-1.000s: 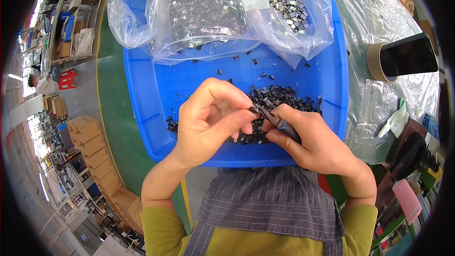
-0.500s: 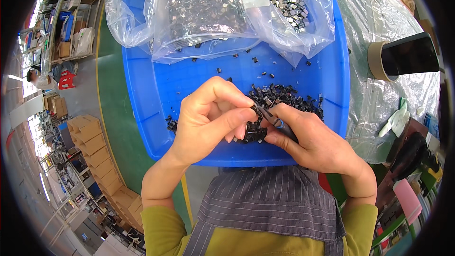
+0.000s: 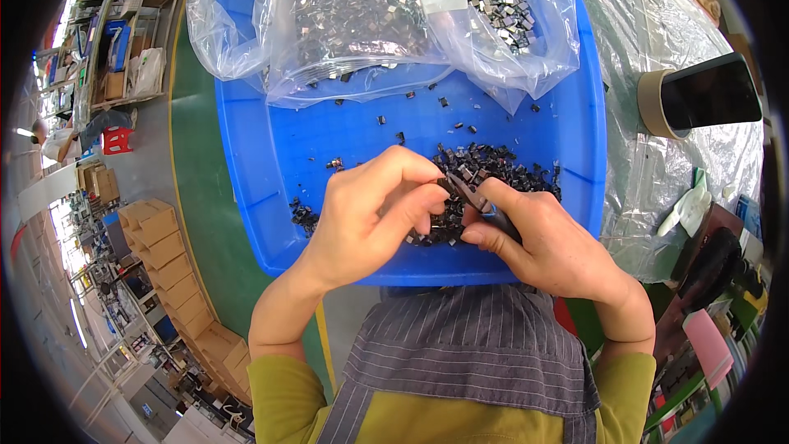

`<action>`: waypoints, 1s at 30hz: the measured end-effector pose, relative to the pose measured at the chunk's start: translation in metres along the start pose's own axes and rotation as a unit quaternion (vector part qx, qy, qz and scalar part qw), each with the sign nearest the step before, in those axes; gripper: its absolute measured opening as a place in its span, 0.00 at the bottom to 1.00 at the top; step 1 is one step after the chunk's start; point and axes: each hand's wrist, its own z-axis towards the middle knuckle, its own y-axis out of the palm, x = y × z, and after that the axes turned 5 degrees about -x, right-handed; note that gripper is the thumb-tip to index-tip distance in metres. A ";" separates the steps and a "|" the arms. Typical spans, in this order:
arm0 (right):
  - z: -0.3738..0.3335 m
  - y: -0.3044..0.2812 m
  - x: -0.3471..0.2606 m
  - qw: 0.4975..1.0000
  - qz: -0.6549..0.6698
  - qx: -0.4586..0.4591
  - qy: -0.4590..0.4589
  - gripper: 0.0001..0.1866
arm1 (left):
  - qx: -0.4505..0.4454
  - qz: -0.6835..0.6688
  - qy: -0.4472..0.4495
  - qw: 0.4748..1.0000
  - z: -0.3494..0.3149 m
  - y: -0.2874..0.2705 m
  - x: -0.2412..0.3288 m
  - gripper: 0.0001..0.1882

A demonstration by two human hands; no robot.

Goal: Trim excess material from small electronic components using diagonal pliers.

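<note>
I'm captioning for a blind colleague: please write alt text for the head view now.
A person's left hand pinches a small dark piece at the tip of a pliers-like tool in the right hand, over a blue tray scattered with loose pieces. Clear bags of small parts lie at its far end; to the right are a phone and tape roll.

Over the blue tray (image 3: 253,148), your left hand (image 3: 355,218) pinches thumb (image 3: 411,207) toward forefinger (image 3: 407,162); your right hand (image 3: 546,240) curls nearer the tray's right wall.

1 black phone (image 3: 712,94) touches 1 tan tape roll (image 3: 650,105); cardboard boxes (image 3: 171,259) stand at left.
</note>
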 end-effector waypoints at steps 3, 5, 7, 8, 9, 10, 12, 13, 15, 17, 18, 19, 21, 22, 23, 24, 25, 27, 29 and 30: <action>0.000 -0.003 -0.005 0.999 -0.005 -0.024 0.025 0.11 | 0.072 0.293 0.297 0.906 0.011 0.000 -0.015 0.05; 0.001 -0.002 -0.004 0.999 -0.009 -0.035 0.037 0.12 | 0.082 0.284 0.302 0.907 0.010 0.000 -0.014 0.06; 0.001 0.002 0.004 0.999 0.017 -0.006 -0.031 0.12 | -0.006 0.140 0.137 0.981 0.006 -0.007 -0.008 0.07; 0.001 0.001 0.006 0.999 0.018 -0.005 -0.030 0.12 | -0.027 0.081 0.104 0.991 0.006 -0.010 -0.004 0.04; 0.001 0.001 0.006 0.999 0.021 -0.017 -0.042 0.12 | -0.027 0.082 0.103 0.991 0.005 -0.011 -0.003 0.04; 0.001 0.001 0.007 0.998 0.024 -0.029 -0.054 0.13 | -0.044 0.036 0.073 0.996 0.004 -0.012 -0.003 0.03; 0.001 0.000 0.008 0.997 0.031 -0.038 -0.056 0.13 | -0.060 -0.010 0.042 0.997 0.005 -0.013 -0.003 0.02; 0.002 -0.001 0.008 0.997 0.038 -0.047 -0.057 0.13 | -0.072 -0.010 0.040 0.997 0.006 -0.013 -0.003 0.03; 0.003 -0.001 0.009 0.996 0.042 -0.050 -0.052 0.13 | -0.083 -0.009 0.037 0.996 0.007 -0.014 -0.001 0.04; 0.003 -0.002 0.008 0.996 0.046 -0.054 -0.048 0.13 | -0.097 0.005 0.018 0.995 0.007 -0.016 0.000 0.04; 0.003 -0.002 0.007 0.996 0.042 -0.068 -0.039 0.13 | -0.097 0.004 0.018 0.995 0.007 -0.016 0.000 0.04; 0.002 -0.003 0.007 0.996 0.038 -0.081 -0.029 0.14 | -0.100 -0.001 0.010 0.995 0.007 -0.016 0.000 0.04; 0.003 -0.003 0.007 0.995 0.035 -0.086 -0.030 0.14 | -0.102 -0.006 0.003 0.995 0.007 -0.017 -0.001 0.04; 0.003 -0.003 0.007 0.995 0.033 -0.090 -0.032 0.14 | -0.105 -0.015 0.006 0.994 0.006 -0.017 -0.003 0.04; 0.003 -0.003 0.006 0.995 0.033 -0.090 -0.033 0.14 | -0.108 -0.023 0.010 0.994 0.006 -0.017 -0.004 0.04; 0.002 -0.004 0.005 0.994 0.041 -0.095 -0.023 0.14 | -0.108 -0.023 0.010 0.994 0.006 -0.017 -0.004 0.04; 0.002 -0.005 0.004 0.994 0.050 -0.101 -0.014 0.14 | -0.103 -0.030 0.017 0.994 0.006 -0.015 -0.004 0.04; 0.003 -0.004 0.004 0.994 0.033 -0.101 -0.013 0.14 | -0.098 -0.037 0.024 0.994 0.006 -0.015 -0.005 0.04; 0.003 -0.003 0.005 0.995 0.017 -0.100 -0.013 0.13 | -0.110 -0.028 0.003 0.994 0.005 -0.018 -0.006 0.04; 0.003 -0.002 0.007 0.995 0.016 -0.094 -0.028 0.14 | -0.114 -0.029 0.002 0.993 0.004 -0.018 -0.006 0.04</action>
